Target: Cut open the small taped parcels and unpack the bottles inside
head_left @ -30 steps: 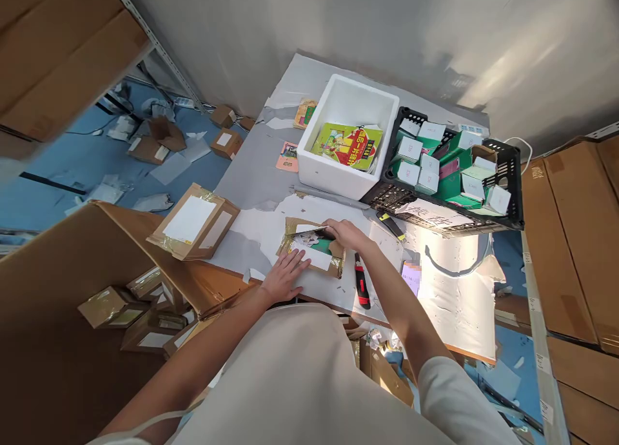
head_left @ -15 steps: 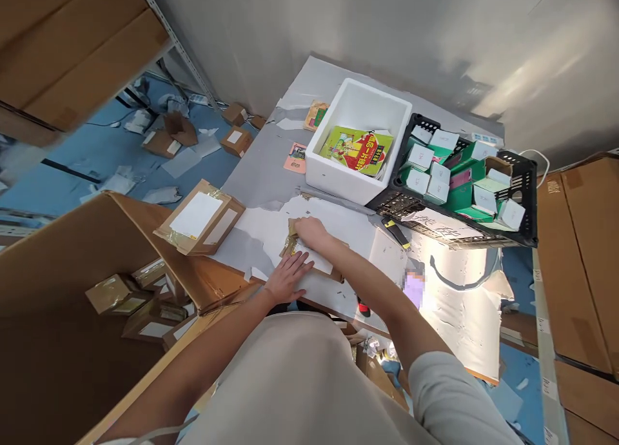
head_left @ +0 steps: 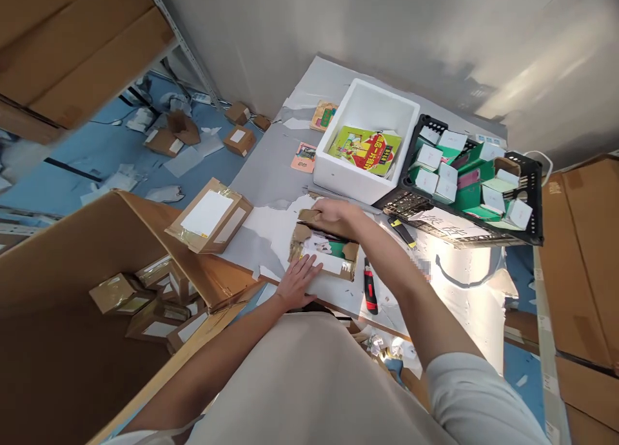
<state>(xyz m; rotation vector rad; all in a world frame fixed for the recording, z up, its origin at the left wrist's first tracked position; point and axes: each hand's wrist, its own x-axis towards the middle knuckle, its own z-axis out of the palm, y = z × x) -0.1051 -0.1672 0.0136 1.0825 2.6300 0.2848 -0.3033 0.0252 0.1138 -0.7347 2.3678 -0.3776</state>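
Observation:
A small cardboard box point(head_left: 349, 268) lies on the table in front of me with its lid raised. White and green contents point(head_left: 333, 245) show inside. My right hand point(head_left: 333, 211) is closed on the lid flap point(head_left: 309, 217) at the far side. My left hand point(head_left: 298, 282) rests on the near edge of the box with its fingers spread. Just right of the box lies a red and black utility knife point(head_left: 370, 290). Farther right, a yellow and black cutter point(head_left: 402, 232) lies partly beside my forearm.
A white foam box point(head_left: 355, 187) holds booklets point(head_left: 365, 149). Beside it a black crate point(head_left: 534, 206) holds green and white cartons. A taped cardboard box point(head_left: 209, 216) stands at the left table edge, above a large open carton point(head_left: 159, 238) with several small boxes.
The box lid has come up under my right hand, and the contents now show. My left hand stays at the near edge. The red knife has come into fuller view.

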